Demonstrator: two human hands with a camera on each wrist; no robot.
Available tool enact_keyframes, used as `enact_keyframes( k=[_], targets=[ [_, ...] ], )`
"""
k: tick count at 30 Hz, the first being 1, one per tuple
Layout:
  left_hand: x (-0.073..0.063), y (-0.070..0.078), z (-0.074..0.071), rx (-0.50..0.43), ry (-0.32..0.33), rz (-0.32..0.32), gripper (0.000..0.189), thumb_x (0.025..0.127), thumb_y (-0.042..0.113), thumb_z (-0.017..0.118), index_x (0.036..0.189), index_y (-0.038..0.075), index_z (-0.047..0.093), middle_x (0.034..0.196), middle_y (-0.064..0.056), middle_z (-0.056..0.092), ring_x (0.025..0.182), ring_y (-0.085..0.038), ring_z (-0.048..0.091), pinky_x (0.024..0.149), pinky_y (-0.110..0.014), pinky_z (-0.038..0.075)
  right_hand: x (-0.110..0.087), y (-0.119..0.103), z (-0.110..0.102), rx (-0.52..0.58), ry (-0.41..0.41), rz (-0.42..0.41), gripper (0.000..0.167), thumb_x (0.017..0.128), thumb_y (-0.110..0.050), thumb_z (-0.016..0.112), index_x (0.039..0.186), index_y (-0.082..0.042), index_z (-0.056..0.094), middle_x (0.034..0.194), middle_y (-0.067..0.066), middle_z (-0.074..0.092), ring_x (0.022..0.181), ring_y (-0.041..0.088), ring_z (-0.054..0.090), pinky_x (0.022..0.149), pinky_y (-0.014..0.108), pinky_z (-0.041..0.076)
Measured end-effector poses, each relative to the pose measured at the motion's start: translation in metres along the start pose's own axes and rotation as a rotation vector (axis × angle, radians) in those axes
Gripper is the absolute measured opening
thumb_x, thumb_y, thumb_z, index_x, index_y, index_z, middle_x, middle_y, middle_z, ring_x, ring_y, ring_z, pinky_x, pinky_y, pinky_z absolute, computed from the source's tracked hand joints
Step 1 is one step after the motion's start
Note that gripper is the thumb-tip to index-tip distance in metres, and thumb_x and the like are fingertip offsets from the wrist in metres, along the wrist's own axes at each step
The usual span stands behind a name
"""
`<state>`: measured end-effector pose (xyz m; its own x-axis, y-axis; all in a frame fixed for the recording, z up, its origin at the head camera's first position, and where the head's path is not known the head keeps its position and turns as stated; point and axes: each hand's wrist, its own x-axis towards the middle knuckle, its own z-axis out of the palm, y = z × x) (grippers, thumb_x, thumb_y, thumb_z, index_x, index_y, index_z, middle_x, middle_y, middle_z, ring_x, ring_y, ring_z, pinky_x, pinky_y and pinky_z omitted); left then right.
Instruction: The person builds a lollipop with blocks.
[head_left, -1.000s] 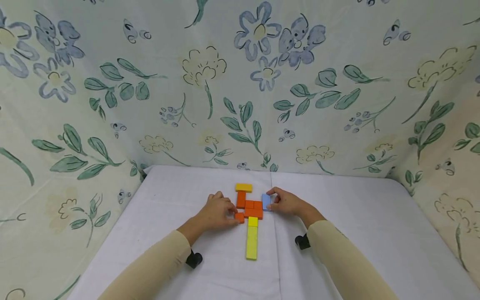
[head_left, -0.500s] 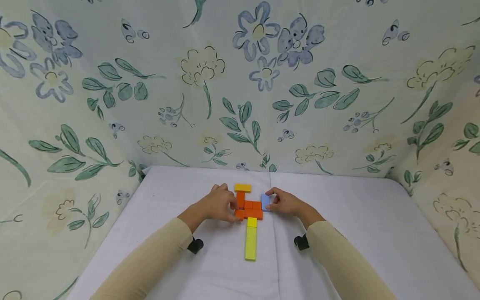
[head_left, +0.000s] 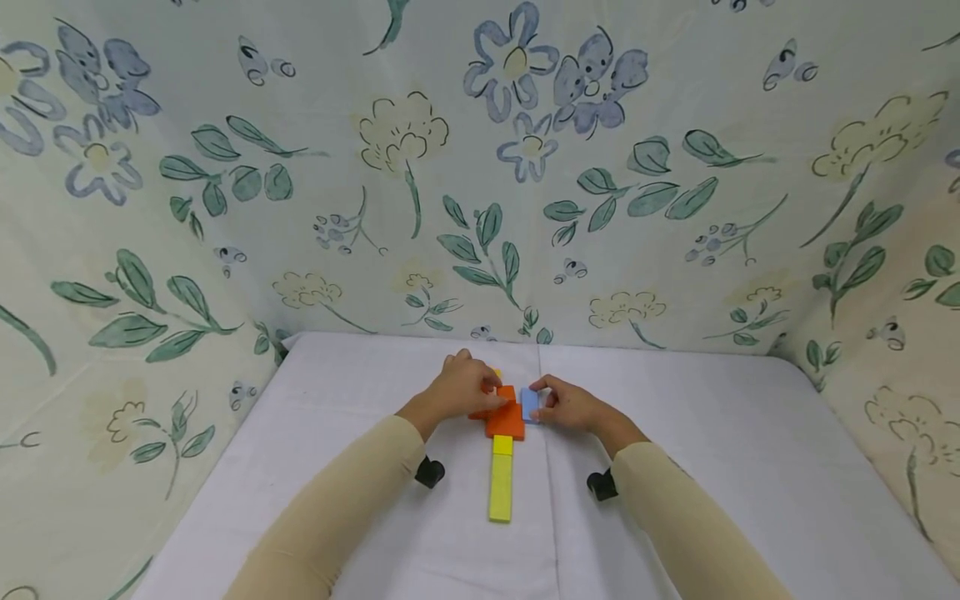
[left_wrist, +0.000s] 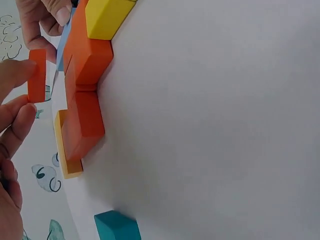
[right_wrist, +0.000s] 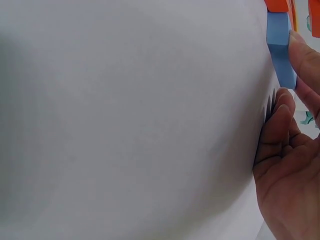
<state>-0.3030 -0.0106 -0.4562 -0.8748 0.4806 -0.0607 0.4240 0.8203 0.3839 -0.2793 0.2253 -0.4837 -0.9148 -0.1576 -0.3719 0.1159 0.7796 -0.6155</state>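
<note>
My left hand (head_left: 463, 388) is over the block figure in the head view. In the left wrist view its thumb and fingers pinch an orange block (left_wrist: 37, 75), held up off the others. My right hand (head_left: 576, 405) pinches a flat blue block (head_left: 529, 405) that lies along the right side of the orange blocks (head_left: 506, 422). The right wrist view shows the thumb against that blue block (right_wrist: 280, 45). Below the orange ones run a small yellow block (head_left: 503, 445) and a long yellow-green bar (head_left: 500, 490). My left hand hides part of the figure's upper left.
A deeper yellow block (left_wrist: 67, 155) stands behind an orange one in the left wrist view. Apart from the figure sits a teal block (left_wrist: 118, 227). A white cloth (head_left: 675, 508) covers the table, and floral fabric (head_left: 480, 208) rises behind it.
My left hand first moved a small orange block against the figure's left side. It then shifted right and away from me, and now lifts an orange block. My right hand stays put.
</note>
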Motion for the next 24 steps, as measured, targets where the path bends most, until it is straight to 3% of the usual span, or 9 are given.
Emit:
enact_keyframes(
  k=[5, 12, 17, 24],
  targets=[
    [0.011, 0.006, 0.005, 0.033, 0.007, -0.027, 0.039, 0.089, 0.05, 0.076, 0.115, 0.021, 0.079, 0.088, 0.008, 0.067, 0.103, -0.016, 0.045, 0.084, -0.034, 0.038, -0.001, -0.001, 0.001, 0.008, 0.007, -0.005, 0.051, 0.091, -0.033, 0.077, 0.136, -0.024, 0.056, 0.095, 0.007, 0.058, 0.086, 0.021, 0.055, 0.074, 0.031, 0.045],
    [0.014, 0.014, 0.012, 0.033, -0.063, -0.102, 0.038, 0.093, 0.047, 0.072, 0.123, 0.023, 0.076, 0.099, 0.005, 0.07, 0.106, -0.018, 0.043, 0.086, -0.034, 0.037, 0.0, 0.0, 0.003, 0.019, 0.004, -0.021, 0.051, 0.091, -0.034, 0.077, 0.136, -0.023, 0.056, 0.094, 0.007, 0.057, 0.085, 0.021, 0.055, 0.073, 0.031, 0.044],
    [0.013, 0.017, 0.015, 0.067, -0.08, -0.086, 0.03, 0.099, 0.04, 0.066, 0.125, 0.027, 0.075, 0.115, 0.007, 0.073, 0.108, -0.018, 0.043, 0.091, -0.035, 0.036, 0.0, 0.001, 0.003, 0.014, 0.012, -0.018, 0.05, 0.091, -0.034, 0.077, 0.135, -0.023, 0.056, 0.094, 0.007, 0.057, 0.086, 0.021, 0.055, 0.074, 0.031, 0.044],
    [0.01, 0.018, 0.014, 0.098, -0.084, -0.063, 0.028, 0.1, 0.035, 0.065, 0.126, 0.028, 0.075, 0.119, 0.006, 0.072, 0.107, -0.018, 0.043, 0.091, -0.036, 0.036, 0.002, 0.003, 0.002, 0.011, 0.013, -0.013, 0.05, 0.091, -0.034, 0.077, 0.135, -0.024, 0.056, 0.094, 0.007, 0.057, 0.086, 0.021, 0.055, 0.074, 0.031, 0.044]
  ],
)
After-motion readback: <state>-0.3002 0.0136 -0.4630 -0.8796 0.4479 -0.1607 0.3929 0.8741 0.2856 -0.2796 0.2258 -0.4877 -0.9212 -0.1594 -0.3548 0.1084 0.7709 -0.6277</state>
